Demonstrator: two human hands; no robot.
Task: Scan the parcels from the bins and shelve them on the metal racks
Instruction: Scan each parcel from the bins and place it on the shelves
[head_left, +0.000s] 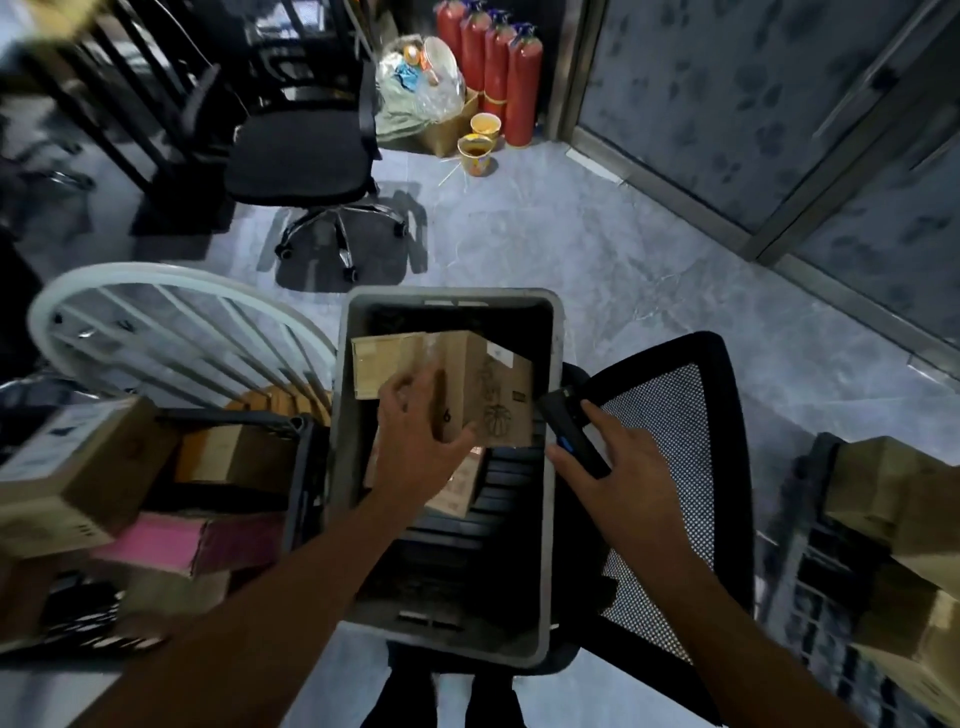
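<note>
- Parcel (467, 384): brown cardboard box with a line drawing printed on one face, held tilted in the air above the far half of the grey bin (550, 467), clear of its rims.
- Left hand (415, 431): grips the parcel from the near side, fingers curled over its face and thumb hooked under its lower edge.
- Right hand (618, 467): wrapped round a dark scanner (571, 436) with a blue button, over the bin's right rim. The scanner's head sits just beside the parcel's lower right corner.
- Second parcel (457, 488): lies flat on the bin's floor, below the left wrist. The rest of the floor is dark ribbed plastic.
- Mesh chair back (670, 467): black frame, just beside the bin's right rim.
- Black crate (306, 467): touches or nearly touches the bin's left wall and holds cardboard boxes. A pink box (197, 540) and more cartons are stacked further left.
- White chair (156, 312): its curved spindle back rises left of the bin's far corner.
- Carton stack (893, 519): well apart to the bin's right, on a dark crate.
- Tiled floor (571, 249): an open stretch beyond the bin's far rim and to its right.
- Office chair (301, 150) and red fire extinguishers (498, 73): beyond the bin, at the far edge of that floor.
</note>
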